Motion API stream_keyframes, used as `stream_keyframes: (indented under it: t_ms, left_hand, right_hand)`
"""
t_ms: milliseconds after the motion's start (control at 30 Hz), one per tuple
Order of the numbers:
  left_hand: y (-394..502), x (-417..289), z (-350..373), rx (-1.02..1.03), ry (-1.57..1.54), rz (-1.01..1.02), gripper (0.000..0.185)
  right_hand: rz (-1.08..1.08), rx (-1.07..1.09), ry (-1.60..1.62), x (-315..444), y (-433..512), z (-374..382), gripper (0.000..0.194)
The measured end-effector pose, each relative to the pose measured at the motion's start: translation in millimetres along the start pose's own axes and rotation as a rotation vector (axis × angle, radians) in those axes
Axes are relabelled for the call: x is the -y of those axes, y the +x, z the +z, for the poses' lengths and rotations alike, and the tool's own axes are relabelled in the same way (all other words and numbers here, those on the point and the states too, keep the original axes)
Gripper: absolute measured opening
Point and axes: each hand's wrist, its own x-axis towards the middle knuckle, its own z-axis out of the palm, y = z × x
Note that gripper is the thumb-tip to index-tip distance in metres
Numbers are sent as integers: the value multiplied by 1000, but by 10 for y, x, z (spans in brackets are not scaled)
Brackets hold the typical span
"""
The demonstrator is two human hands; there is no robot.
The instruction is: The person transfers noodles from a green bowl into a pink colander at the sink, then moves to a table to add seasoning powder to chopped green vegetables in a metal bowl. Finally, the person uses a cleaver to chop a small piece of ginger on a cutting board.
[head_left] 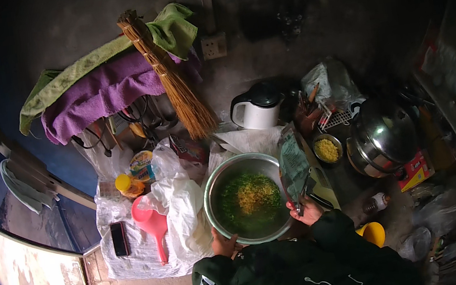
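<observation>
A large metal bowl point(249, 240) stands in front of me, with chopped green leaves and a yellow crumbly heap point(258, 195) on top of them. At its near left rim is my left hand point(224, 244), gripping the edge. My right hand point(306, 211) is at the bowl's right side, fingers closed around the lower end of a printed plastic packet point(293, 161) that stands up beside the rim. A knife's black handle point(321, 201) lies just right of that hand, on a pale board point(319, 173). Further right, a small metal bowl point(327, 149) holds yellow bits.
Left are a pink plastic ladle point(151, 218), a phone point(119, 239), a yellow-capped jar point(128, 185) and white plastic bags point(181, 198). Behind stand a white kettle point(256, 111) and a straw brush point(174, 79). A lidded steel pot point(382, 137) and a yellow cup point(373, 233) are right.
</observation>
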Motion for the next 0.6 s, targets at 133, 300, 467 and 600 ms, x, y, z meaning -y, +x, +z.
stream_keyframes:
  t_ms: [133, 300, 467, 600]
  left_hand:
    - [43, 65, -133, -21, 409, 98, 70]
    - [-55, -281, -244, -88, 495, -87, 68]
    - [-340, -957, 34, -78, 332, 472, 45]
    - [-363, -1319, 290, 31, 135, 525, 30]
  right_hand:
    - [16, 94, -26, 6, 63, 181, 28]
    - [77, 165, 89, -84, 67, 227, 29]
    - [141, -15, -90, -298, 126, 347, 34]
    - [251, -19, -168, -484, 189, 610, 36]
